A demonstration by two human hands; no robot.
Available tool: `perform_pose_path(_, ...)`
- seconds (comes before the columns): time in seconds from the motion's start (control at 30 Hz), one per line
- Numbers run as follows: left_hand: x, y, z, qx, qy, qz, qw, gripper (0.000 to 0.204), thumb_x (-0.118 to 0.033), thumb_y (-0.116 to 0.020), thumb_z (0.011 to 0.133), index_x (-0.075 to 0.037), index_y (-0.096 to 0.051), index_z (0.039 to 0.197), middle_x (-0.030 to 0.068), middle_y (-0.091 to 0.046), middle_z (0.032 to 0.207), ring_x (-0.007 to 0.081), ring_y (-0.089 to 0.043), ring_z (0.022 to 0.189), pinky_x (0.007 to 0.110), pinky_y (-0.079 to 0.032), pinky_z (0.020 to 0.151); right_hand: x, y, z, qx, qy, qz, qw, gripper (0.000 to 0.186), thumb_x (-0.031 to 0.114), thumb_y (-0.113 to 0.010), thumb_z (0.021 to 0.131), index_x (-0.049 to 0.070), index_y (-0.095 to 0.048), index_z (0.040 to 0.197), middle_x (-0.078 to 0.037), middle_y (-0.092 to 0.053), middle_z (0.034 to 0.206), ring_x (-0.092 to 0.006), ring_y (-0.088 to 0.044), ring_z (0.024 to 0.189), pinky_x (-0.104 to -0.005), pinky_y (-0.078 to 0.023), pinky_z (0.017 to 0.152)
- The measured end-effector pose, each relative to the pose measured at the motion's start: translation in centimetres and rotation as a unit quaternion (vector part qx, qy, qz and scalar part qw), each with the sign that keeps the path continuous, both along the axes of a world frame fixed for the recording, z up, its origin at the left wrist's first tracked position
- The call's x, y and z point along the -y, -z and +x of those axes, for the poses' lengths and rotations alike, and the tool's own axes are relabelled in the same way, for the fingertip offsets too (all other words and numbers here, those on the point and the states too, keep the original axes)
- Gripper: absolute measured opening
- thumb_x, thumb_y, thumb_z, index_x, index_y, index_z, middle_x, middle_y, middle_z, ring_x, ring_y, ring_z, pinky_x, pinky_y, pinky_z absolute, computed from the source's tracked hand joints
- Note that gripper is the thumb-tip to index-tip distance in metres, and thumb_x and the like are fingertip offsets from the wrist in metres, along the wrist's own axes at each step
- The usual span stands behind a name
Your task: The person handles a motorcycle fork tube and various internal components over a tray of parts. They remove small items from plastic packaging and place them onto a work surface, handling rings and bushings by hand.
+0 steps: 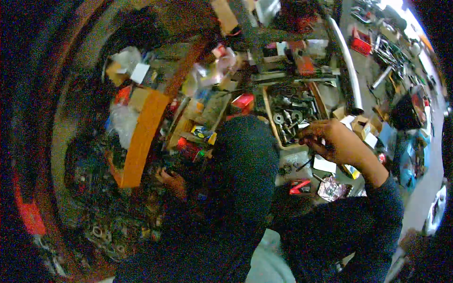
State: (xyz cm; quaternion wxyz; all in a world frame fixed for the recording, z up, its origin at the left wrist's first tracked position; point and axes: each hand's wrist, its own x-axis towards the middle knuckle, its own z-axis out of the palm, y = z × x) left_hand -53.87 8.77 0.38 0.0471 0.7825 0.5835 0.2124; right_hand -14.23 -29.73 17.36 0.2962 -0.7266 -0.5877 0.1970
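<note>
My right hand (329,140) hangs over the lower right corner of a shallow tray (289,146). Its fingers are bent downward and drawn together; whatever may be between them cannot be made out. Inside the tray lie metal parts (291,118), among them round washer-like discs. Low on the left, my left hand (173,183) is in shadow beside a long orange box (146,137). Its fingers are too dark and blurred to read. Between the hands, a dark-clothed knee (245,151) hides part of the floor.
A red and black package (300,187) and crumpled clear plastic (332,188) lie below my right hand. A pale metal tube (347,66) slants at the upper right, near a red bin (361,41). Dark metal parts (101,231) crowd the lower left.
</note>
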Motion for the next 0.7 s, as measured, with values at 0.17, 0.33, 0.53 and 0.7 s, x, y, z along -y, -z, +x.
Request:
perform_pose_path(0.17,4.2,0.2,6.0,0.014,0.124,-0.087,0.988,0.018,-0.006,-0.053,0.088,-0.003,-0.052,0.106,0.0117,-0.062,0.086,0.0242,-0.058,0.085,0.037,-0.045,0.077,1.2,1.0,2.7,0.129,0.048,-0.168,0.976,0.018,0.019,-0.061,0.081,0.009,-0.066,0.095,-0.012,-0.067,0.093,-0.0318,-0.065,0.081,-0.0406,-0.052,0.072)
perform_pose_path(0.33,4.5,-9.0,15.0,0.042,0.302,-0.077,0.949,0.018,-0.007,-0.051,0.09,-0.003,-0.053,0.107,0.0115,-0.063,0.086,0.0238,-0.058,0.085,0.037,-0.045,0.077,3.6,0.5,4.8,0.132,0.154,-0.121,0.972,0.024,0.031,-0.06,0.086,0.011,-0.067,0.097,-0.016,-0.066,0.082,-0.0338,-0.064,0.069,-0.0424,-0.051,0.063)
perform_pose_path(0.53,8.1,-24.0,26.5,0.169,0.605,-0.157,0.762,0.021,-0.013,-0.046,0.096,-0.001,-0.056,0.11,0.0104,-0.066,0.088,0.0226,-0.062,0.084,0.032,-0.047,0.078,1.7,-0.6,8.5,0.18,0.077,-0.255,0.947,0.014,0.016,-0.058,0.081,0.003,-0.061,0.086,-0.019,-0.063,0.076,-0.0366,-0.062,0.069,-0.0443,-0.05,0.063)
perform_pose_path(0.7,16.5,-21.3,35.6,-0.167,0.854,-0.071,0.488,0.023,-0.013,-0.055,0.088,-0.002,-0.055,0.108,0.02,-0.063,0.091,0.0362,-0.06,0.088,0.041,-0.048,0.079,3.6,0.3,7.1,0.126,0.163,-0.267,0.941,0.017,0.017,-0.061,0.079,0.001,-0.062,0.085,-0.021,-0.063,0.078,-0.0365,-0.062,0.069,-0.0426,-0.05,0.062)
